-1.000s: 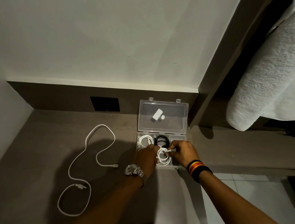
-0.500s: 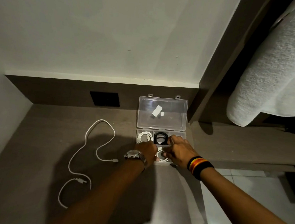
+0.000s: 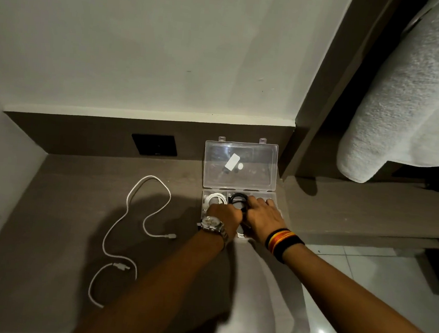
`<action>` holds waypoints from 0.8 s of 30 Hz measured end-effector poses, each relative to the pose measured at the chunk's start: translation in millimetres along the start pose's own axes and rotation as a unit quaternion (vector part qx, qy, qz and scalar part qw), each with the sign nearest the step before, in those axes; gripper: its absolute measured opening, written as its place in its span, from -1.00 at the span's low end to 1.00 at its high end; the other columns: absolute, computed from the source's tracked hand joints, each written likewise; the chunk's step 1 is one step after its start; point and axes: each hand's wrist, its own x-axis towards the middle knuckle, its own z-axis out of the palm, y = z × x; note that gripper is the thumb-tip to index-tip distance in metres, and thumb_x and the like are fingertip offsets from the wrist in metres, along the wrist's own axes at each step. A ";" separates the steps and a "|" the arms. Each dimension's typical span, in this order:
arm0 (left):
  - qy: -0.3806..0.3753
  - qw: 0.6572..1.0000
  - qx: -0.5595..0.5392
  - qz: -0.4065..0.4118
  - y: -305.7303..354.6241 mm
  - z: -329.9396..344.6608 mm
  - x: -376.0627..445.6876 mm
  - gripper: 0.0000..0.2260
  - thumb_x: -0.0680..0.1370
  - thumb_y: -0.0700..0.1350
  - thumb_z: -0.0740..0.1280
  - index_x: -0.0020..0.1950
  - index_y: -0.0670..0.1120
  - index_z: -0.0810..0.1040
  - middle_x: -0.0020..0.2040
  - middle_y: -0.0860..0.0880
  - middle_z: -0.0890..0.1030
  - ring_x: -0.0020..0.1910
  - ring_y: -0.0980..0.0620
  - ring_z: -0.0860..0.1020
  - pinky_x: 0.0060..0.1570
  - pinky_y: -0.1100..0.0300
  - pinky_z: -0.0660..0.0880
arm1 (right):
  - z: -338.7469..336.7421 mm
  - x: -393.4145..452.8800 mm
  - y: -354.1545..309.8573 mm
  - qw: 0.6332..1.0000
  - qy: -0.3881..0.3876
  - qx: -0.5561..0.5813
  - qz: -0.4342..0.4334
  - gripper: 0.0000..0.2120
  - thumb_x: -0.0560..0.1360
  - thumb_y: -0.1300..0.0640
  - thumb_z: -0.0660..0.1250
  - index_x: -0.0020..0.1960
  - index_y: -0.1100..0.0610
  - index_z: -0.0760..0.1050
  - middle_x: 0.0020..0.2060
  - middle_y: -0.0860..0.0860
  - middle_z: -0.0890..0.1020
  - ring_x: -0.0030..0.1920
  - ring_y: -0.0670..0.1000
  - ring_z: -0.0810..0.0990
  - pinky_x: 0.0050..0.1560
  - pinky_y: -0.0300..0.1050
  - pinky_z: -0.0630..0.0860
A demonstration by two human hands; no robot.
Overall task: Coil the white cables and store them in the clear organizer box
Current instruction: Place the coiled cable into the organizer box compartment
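Both hands press down inside the clear plastic organizer box [image 3: 238,194], whose lid stands open. The left hand [image 3: 225,215] and right hand [image 3: 262,215] cover its near compartments, fingers curled over a small white coiled cable [image 3: 240,234] barely visible under them; whether they still pinch it I cannot tell. Best to flatten the loops fully below the divider before letting go. A second ago the coil was held above the box; now it sits inside. The long white loose cable [image 3: 128,227] lies left of the box, uncoiled.

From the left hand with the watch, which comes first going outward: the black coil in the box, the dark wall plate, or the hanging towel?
From the left hand:
1. Black coil, just beyond it, in the box.
2. Dark wall plate, back left.
3. Towel, far upper right.
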 end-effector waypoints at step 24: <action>0.105 0.970 -0.200 -0.091 -24.0 23.2 -22.3 -0.69 0.37 0.14 0.50 0.03 0.04 0.67 0.03 -0.03 0.67 0.01 -0.08 0.62 -0.02 0.12 0.55 | 18.7 -19.2 -2.7 0.966 0.078 0.186 0.160 -0.83 0.44 -0.06 0.53 -0.04 -0.01 0.68 0.14 0.02 0.58 0.23 0.12 0.48 0.27 0.06 0.36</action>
